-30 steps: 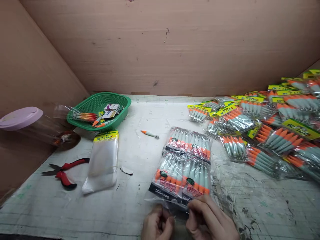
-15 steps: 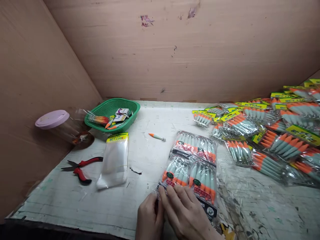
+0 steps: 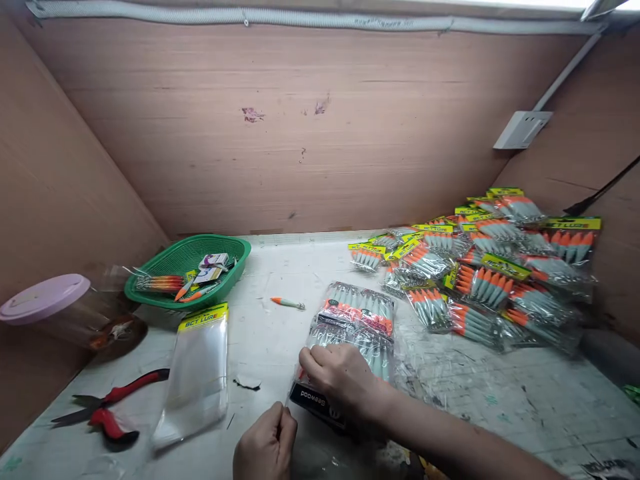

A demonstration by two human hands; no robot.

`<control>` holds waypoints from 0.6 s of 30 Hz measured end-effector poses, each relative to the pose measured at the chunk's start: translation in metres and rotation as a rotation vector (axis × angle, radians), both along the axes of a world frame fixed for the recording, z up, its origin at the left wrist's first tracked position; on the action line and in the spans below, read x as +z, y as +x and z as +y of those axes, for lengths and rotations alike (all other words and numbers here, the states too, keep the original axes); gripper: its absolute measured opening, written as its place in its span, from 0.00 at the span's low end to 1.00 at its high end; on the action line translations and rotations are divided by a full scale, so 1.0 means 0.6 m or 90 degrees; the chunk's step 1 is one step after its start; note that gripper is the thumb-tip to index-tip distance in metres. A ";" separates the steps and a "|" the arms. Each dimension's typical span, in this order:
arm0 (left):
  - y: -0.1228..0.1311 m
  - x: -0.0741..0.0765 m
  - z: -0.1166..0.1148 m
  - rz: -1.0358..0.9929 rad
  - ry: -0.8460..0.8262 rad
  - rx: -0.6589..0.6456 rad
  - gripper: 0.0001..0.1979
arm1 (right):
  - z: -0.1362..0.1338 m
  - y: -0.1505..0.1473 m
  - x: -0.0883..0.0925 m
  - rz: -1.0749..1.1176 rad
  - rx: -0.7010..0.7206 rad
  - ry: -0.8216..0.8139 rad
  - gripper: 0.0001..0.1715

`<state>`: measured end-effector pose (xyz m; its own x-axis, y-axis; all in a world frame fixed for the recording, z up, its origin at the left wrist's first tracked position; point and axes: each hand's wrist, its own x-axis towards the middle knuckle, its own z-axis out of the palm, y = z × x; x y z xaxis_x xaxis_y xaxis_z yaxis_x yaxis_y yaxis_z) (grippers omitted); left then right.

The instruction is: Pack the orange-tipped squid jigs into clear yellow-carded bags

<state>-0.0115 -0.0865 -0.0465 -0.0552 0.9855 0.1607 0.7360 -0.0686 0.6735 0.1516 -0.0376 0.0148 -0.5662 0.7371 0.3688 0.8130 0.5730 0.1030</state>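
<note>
light: bright, even, from a white strip over the back wall, top right | shadows: soft and short under the right hand (image 3: 345,377) | glare: white glints on the clear packets (image 3: 480,283) by the worktop's (image 3: 500,393) right edge | blur: left hand (image 3: 265,447) slightly soft | distortion: walls bow outward at picture edges

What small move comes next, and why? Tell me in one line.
Probably slide the nearest pack toward you with the right hand: it lies on the bundle of packs, the black-edged pack pokes out at the near end, and the left hand is closed just beside it.
</note>
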 end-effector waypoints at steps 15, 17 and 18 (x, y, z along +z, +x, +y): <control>-0.019 0.023 0.008 -0.327 -0.159 0.003 0.18 | -0.042 -0.005 0.024 0.139 0.145 -0.087 0.08; -0.026 0.030 0.008 -0.416 -0.191 0.029 0.21 | -0.063 0.009 0.033 0.247 0.173 -0.114 0.12; -0.030 0.033 0.009 -0.461 -0.211 0.044 0.23 | -0.070 0.023 0.035 0.303 0.136 -0.118 0.13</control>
